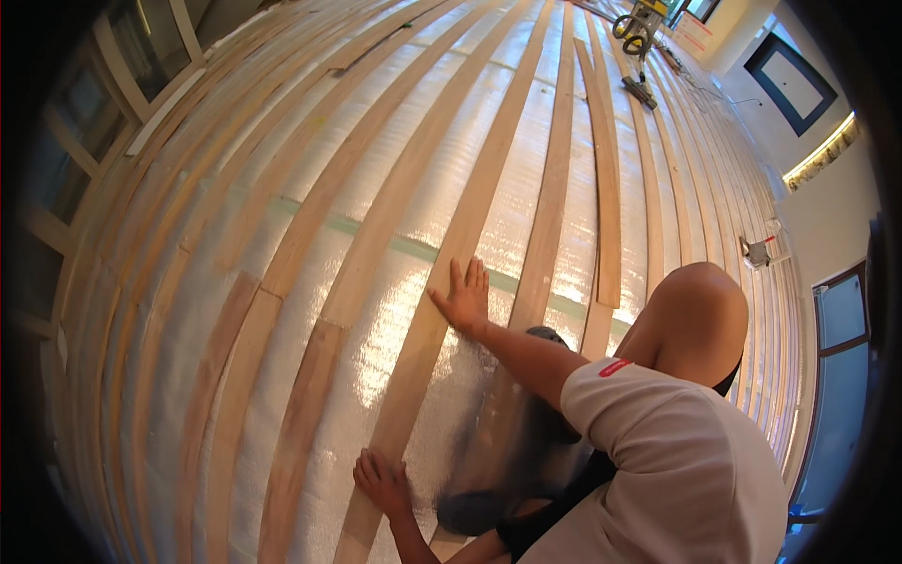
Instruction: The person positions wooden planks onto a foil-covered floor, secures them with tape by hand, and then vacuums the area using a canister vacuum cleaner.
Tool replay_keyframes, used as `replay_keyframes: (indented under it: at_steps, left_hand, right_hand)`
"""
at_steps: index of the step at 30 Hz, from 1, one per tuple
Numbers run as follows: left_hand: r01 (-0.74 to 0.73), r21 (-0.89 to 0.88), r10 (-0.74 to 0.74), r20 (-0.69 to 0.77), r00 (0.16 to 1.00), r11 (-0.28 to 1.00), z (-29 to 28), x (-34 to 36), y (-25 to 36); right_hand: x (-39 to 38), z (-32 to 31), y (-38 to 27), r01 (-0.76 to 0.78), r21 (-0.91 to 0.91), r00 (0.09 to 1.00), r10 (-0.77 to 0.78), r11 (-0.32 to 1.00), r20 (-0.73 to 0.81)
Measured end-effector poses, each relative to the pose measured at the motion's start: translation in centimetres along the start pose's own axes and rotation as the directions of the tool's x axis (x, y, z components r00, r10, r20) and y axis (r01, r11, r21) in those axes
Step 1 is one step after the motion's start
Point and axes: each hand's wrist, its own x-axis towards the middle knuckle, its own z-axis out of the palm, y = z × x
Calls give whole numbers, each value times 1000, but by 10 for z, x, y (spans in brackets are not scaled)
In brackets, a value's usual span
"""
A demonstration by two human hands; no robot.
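Note:
A long light-wood plank (442,324) runs from the lower middle toward the far side, lying over shiny silvery sheeting (376,352). My right hand (462,296) lies flat on this plank, or against its right edge, with its fingers spread and pointing away from me. Nearer to me, my left hand (385,481) rests over the same plank, its fingers apart and reaching across the wood. Neither hand holds anything that I can see. Beside the plank, my dark shoes (470,512) are partly blurred, and my bent knee stands to the right.
Many parallel planks stretch across the floor, with a loose plank (606,216) lying over others on the right. A green strip (413,247) crosses beneath them. A wheeled yellow machine (644,23) and a floor nozzle (640,92) stand far right. Glazed doors (150,56) line the left.

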Motion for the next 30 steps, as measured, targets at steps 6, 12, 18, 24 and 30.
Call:
replay_keyframes:
  at_steps: [6,12,18,24,30]
  left_hand:
    - [36,-40,-37,-8,999,999,-13,2,3]
    - [44,-18,-44,46,998,999,-6,3,5]
    - [32,-9,-32,19,999,999,-1,-4,1]
    - [24,9,-24,35,999,1000,-2,-3,2]
    - [14,18,-15,52,999,1000,-1,-2,2]
  right_hand:
    - [-4,3,5,51,74,998,-49,996,-33]
    - [-2,6,19,74,43,996,-73,996,-45]
    - [-9,-3,27,180,156,981,-165,971,-104]
    - [-17,-9,33,103,172,995,-100,980,-25]
    - [93,-80,37,214,-224,785,-31,951,619]
